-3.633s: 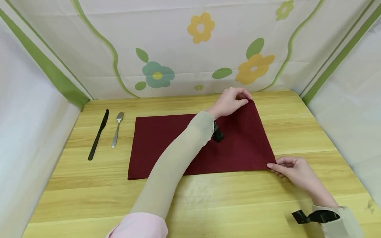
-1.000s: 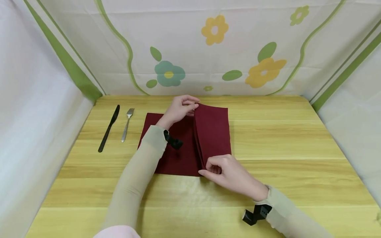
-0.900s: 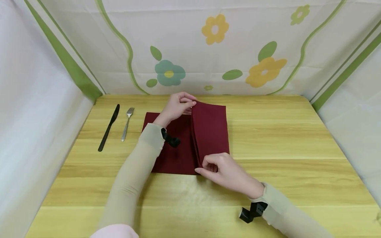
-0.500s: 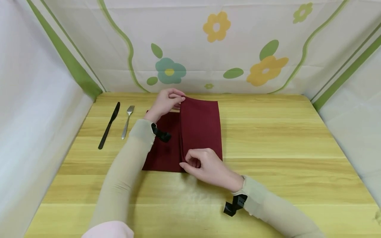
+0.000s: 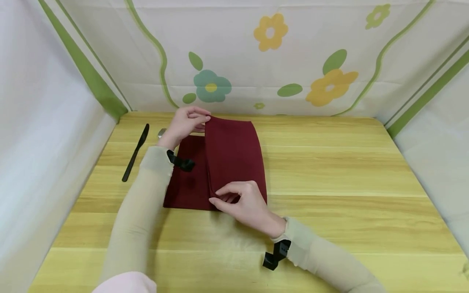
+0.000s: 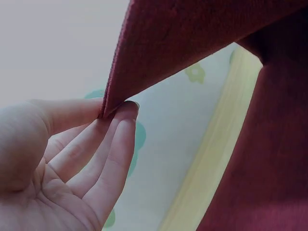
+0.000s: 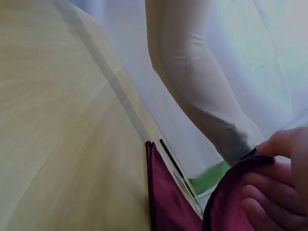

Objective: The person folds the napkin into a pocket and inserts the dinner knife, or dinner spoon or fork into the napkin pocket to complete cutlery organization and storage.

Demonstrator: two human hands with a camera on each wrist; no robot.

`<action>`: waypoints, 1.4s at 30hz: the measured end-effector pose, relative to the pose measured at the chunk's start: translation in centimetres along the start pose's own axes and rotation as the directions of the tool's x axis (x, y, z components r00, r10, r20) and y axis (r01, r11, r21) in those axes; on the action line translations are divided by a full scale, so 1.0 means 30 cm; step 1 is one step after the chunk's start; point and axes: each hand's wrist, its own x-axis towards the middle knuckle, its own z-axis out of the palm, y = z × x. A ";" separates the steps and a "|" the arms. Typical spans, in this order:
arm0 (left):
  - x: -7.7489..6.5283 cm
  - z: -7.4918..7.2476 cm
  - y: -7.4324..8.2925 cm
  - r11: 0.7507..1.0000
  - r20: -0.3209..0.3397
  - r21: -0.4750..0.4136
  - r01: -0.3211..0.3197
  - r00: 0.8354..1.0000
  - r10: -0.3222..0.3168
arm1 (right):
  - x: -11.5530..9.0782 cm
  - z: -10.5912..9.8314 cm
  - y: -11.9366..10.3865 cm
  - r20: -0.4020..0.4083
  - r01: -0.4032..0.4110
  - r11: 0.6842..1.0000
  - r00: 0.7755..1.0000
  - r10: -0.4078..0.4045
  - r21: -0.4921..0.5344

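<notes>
A burgundy cloth napkin (image 5: 236, 156) is partly folded, with its right part lifted and bent over towards the left. My left hand (image 5: 185, 124) pinches the far corner of that raised part. In the left wrist view, thumb and fingers of the left hand (image 6: 72, 163) meet on the tip of the cloth (image 6: 159, 43). At the near corner, my right hand (image 5: 249, 205) pinches the edge between thumb and forefinger. In the right wrist view, the right hand (image 7: 284, 187) holds a curved edge, and the lower layer of the napkin (image 7: 168, 202) lies on the table.
A black knife (image 5: 135, 152) lies on the wooden table (image 5: 348, 162) to the left. Beside it, a fork (image 5: 162, 132) shows only its tines, the rest hidden by my left wrist. White cloth walls with printed flowers (image 5: 271, 32) stand behind and at both sides.
Both hands have moved left, carrying the napkin's right part over the left part. The napkin was laid out wider earlier. My left arm has come to cover most of the fork.
</notes>
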 end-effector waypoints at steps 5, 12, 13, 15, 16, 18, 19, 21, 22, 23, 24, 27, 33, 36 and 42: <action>-0.009 -0.031 -0.019 0.998 0.000 0.053 0.035 0.999 -0.035 | 0.024 0.037 -0.006 0.032 0.003 1.000 0.999 -0.002 -0.023; -0.023 -0.078 -0.022 0.987 -0.022 0.137 0.083 0.997 -0.080 | 0.069 0.105 0.004 0.133 -0.015 0.994 0.991 0.029 -0.104; -0.026 -0.086 -0.018 0.985 -0.027 0.150 0.090 0.996 -0.087 | 0.077 0.117 0.005 0.150 -0.024 0.993 0.988 0.041 -0.112; -0.034 -0.100 -0.011 0.977 -0.035 0.187 0.107 0.994 -0.102 | 0.094 0.139 0.004 0.178 -0.036 0.991 0.982 0.058 -0.126; -0.038 -0.107 -0.009 0.972 -0.039 0.205 0.115 0.993 -0.109 | 0.102 0.150 0.004 0.191 -0.040 0.991 0.979 0.064 -0.131; -0.042 -0.119 -0.010 0.963 -0.046 0.238 0.123 0.992 -0.115 | 0.118 0.170 0.003 0.211 -0.038 0.990 0.975 0.067 -0.137; -0.042 -0.122 -0.012 0.960 -0.049 0.249 0.125 0.992 -0.116 | 0.125 0.179 0.003 0.220 -0.035 0.990 0.973 0.066 -0.140; -0.041 -0.128 -0.020 0.959 -0.054 0.256 0.124 0.992 -0.114 | 0.137 0.193 0.003 0.233 -0.027 0.989 0.971 0.061 -0.146; -0.041 -0.131 -0.025 0.959 -0.055 0.255 0.121 0.992 -0.111 | 0.141 0.200 0.005 0.237 -0.022 0.988 0.970 0.058 -0.151; -0.041 -0.133 -0.029 0.961 -0.057 0.251 0.120 0.992 -0.109 | 0.146 0.205 0.007 0.240 -0.019 0.988 0.969 0.056 -0.156; -0.040 -0.136 -0.034 0.963 -0.062 0.240 0.122 0.992 -0.110 | 0.149 0.210 0.008 0.243 -0.016 0.987 0.968 0.055 -0.161; -0.039 -0.145 -0.047 0.969 -0.058 0.224 0.109 0.993 -0.098 | 0.159 0.220 0.011 0.243 -0.013 0.986 0.969 0.054 -0.167; -0.029 -0.154 -0.075 0.975 -0.047 0.190 0.112 0.993 -0.105 | 0.170 0.238 0.028 0.247 -0.037 0.984 0.966 0.080 -0.174; -0.024 -0.156 -0.095 0.976 -0.031 0.167 0.136 0.991 -0.133 | 0.173 0.261 0.049 0.254 -0.061 0.980 0.961 0.108 -0.187; -0.022 -0.166 -0.141 0.973 -0.022 0.161 0.166 0.986 -0.165 | 0.178 0.308 0.082 0.272 -0.074 0.977 0.954 0.128 -0.202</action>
